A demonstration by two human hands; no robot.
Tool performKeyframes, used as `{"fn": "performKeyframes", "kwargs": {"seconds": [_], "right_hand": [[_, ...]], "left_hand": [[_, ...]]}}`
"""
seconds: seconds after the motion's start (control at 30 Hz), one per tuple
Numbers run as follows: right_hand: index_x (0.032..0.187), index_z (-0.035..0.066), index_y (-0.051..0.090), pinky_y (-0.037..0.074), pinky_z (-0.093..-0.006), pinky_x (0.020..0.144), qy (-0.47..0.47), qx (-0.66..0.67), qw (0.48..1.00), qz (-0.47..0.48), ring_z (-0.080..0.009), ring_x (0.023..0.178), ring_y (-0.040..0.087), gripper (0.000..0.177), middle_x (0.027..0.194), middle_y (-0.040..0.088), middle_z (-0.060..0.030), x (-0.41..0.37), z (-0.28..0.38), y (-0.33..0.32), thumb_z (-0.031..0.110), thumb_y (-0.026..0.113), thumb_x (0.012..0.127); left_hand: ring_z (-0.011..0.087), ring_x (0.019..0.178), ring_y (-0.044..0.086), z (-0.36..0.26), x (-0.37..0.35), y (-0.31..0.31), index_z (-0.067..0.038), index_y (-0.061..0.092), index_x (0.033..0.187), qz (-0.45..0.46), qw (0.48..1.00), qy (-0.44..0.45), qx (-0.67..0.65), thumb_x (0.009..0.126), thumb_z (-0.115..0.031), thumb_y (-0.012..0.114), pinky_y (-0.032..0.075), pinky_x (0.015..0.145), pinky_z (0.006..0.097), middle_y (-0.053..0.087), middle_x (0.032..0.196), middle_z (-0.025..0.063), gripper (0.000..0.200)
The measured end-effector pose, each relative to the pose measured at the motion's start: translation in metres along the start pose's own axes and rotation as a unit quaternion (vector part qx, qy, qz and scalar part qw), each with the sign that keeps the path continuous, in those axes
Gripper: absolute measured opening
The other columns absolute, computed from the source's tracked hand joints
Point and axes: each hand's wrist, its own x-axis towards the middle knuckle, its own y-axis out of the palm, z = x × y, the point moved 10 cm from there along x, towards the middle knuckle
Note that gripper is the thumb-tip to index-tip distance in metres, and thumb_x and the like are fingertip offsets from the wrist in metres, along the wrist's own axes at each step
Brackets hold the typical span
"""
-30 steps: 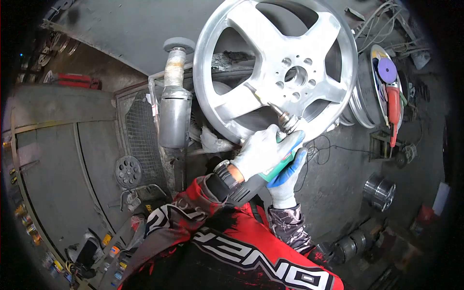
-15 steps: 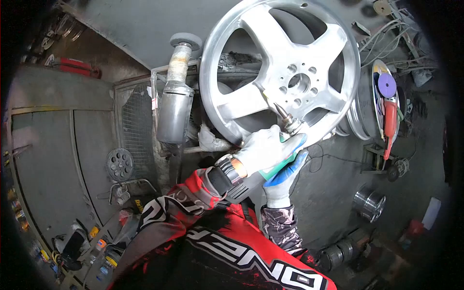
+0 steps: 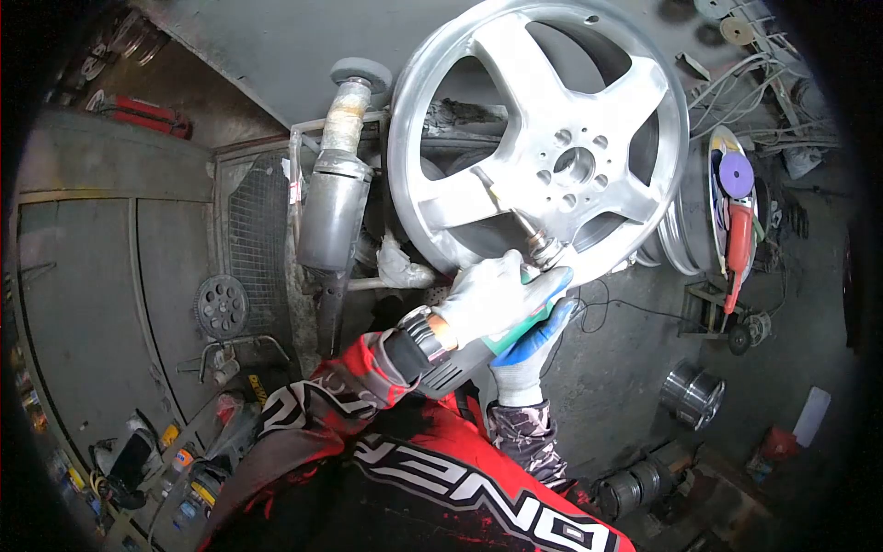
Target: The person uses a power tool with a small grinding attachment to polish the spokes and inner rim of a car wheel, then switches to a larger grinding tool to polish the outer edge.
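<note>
A silver alloy wheel [image 3: 635,101] with broad spokes stands tilted in front of me. Both gloved hands are wrapped round a green and grey straight grinder [image 3: 526,329]. My left hand [image 3: 487,294], a watch at its wrist, closes over the top of the body near the collar. From below and to the right, my right hand [image 3: 533,350] grips the same body, its blue palm coating showing. The grinder's spindle [image 3: 526,224] points up and left, and its slim tip overlaps the lower left spoke, by the edge of an opening.
Left of the wheel stands a grey motor [image 3: 333,221] with a round buffing wheel on top. A red angle grinder [image 3: 739,239] with a purple disc rests at the right, near stacked rims. Another rim [image 3: 692,396] lies on the floor; cables trail behind.
The grinder's spindle and tip have shifted left and slightly down relative to the wheel, from beside the hub onto the lower left spoke. Both hands keep their grip; the view has shifted slightly.
</note>
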Motion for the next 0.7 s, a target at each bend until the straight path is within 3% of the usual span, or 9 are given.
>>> {"fn": "performKeyframes", "kwargs": {"seconds": [0.23,0.3,0.4,0.43,0.5,0.67,0.7], "right_hand": [[0.152,0.022,0.038,0.035,-0.0413,0.115,-0.025,-0.027,0.999,-0.007,-0.0211,0.134,0.045,0.065,0.144,0.049,-0.0023,0.002,0.014,0.010,0.063,0.037,0.102],[0.152,0.022,0.038,0.034,-0.0417,0.115,-0.039,-0.022,0.999,-0.016,-0.0208,0.135,0.045,0.066,0.144,0.049,-0.0016,0.008,0.021,0.010,0.063,0.039,0.101],[0.153,0.023,0.037,0.033,-0.0417,0.116,-0.040,-0.023,0.999,-0.009,-0.0210,0.135,0.045,0.067,0.147,0.048,-0.0016,0.010,0.024,0.012,0.063,0.041,0.100],[0.153,0.023,0.037,0.033,-0.0417,0.116,-0.039,-0.024,0.999,-0.009,-0.0210,0.135,0.045,0.067,0.147,0.048,-0.0016,0.009,0.022,0.011,0.063,0.041,0.100],[0.154,0.023,0.035,0.032,-0.0419,0.117,-0.032,-0.044,0.999,-0.003,-0.0214,0.137,0.043,0.068,0.149,0.046,-0.0018,0.003,0.016,0.009,0.063,0.041,0.100],[0.155,0.023,0.033,0.031,-0.0426,0.118,-0.025,-0.058,0.998,-0.015,-0.0221,0.140,0.041,0.067,0.153,0.042,-0.0016,-0.015,-0.009,0.004,0.062,0.039,0.101],[0.156,0.022,0.032,0.031,-0.0428,0.118,-0.018,-0.066,0.998,-0.012,-0.0224,0.141,0.040,0.067,0.154,0.041,-0.0016,-0.018,-0.014,0.002,0.062,0.038,0.102]], "left_hand": [[0.0305,0.065,0.064,0.003,0.014,0.018,-0.024,0.059,0.134,0.021,0.999,0.001,-0.024,0.094,-0.034,0.061,0.053,0.053,0.0419,0.053,0.080,0.0121,0.041],[0.0311,0.067,0.065,0.035,0.020,0.051,-0.025,0.058,0.136,0.085,0.974,-0.147,-0.151,0.093,-0.034,0.061,0.054,0.054,0.0426,0.054,0.081,0.0123,0.044],[0.0318,0.068,0.066,0.042,0.022,0.046,-0.026,0.057,0.138,0.106,0.950,-0.204,-0.212,0.092,-0.034,0.062,0.054,0.055,0.0432,0.054,0.082,0.0126,0.047],[0.0318,0.068,0.066,0.041,0.019,0.042,-0.026,0.057,0.138,0.105,0.949,-0.205,-0.213,0.092,-0.034,0.062,0.054,0.055,0.0432,0.054,0.082,0.0126,0.047],[0.0307,0.066,0.065,0.002,0.015,0.004,-0.028,0.056,0.139,0.001,0.998,0.023,-0.053,0.093,-0.034,0.061,0.054,0.054,0.0425,0.054,0.082,0.0133,0.047],[0.0280,0.066,0.064,0.005,-0.017,0.008,-0.028,0.056,0.140,0.054,0.998,0.006,-0.034,0.093,-0.027,0.060,0.054,0.052,0.0399,0.053,0.086,0.0140,0.047],[0.0283,0.066,0.064,0.014,-0.022,0.012,-0.026,0.056,0.139,0.067,0.996,-0.039,-0.050,0.092,-0.027,0.061,0.054,0.052,0.0397,0.053,0.087,0.0142,0.047]]}}
